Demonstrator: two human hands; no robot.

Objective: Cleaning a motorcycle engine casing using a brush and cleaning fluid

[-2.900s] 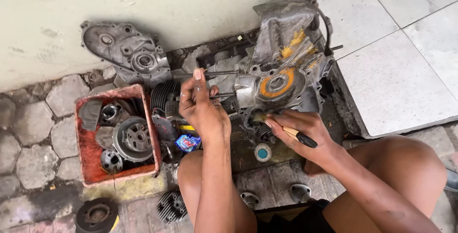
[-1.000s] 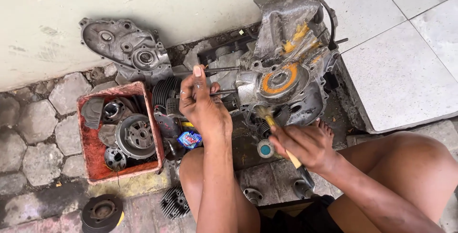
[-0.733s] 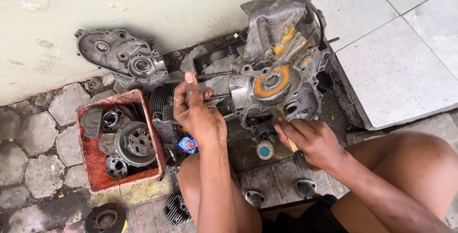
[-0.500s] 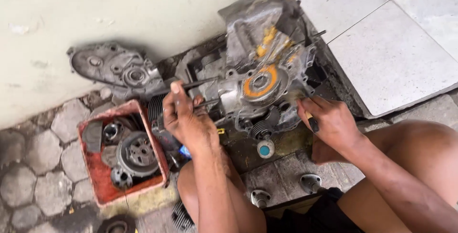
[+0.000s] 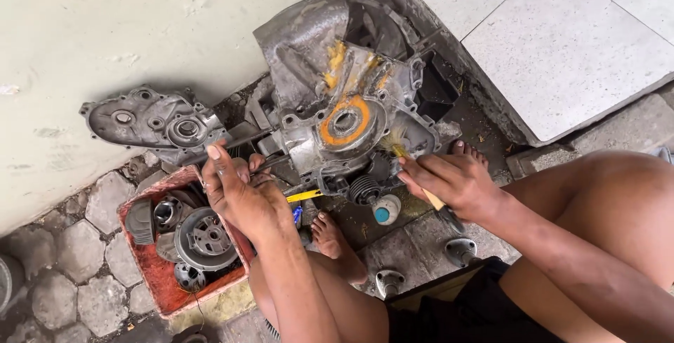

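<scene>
Left hand point(image 5: 239, 199): fingers curled in a grip, forearm stretched forward.
Right hand point(image 5: 453, 181): fingers closed, wrist bent leftward.

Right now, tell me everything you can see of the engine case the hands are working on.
The engine case is a grey cast-metal housing, grimy, with bolt holes round its rim and an orange-smeared ring around a central round opening. It stands tilted against the pale wall, on dark ground. The left hand rests at its lower left edge; the right hand holds a small brush whose bristles touch its right side. A separate grey cover lies to its left.
</scene>
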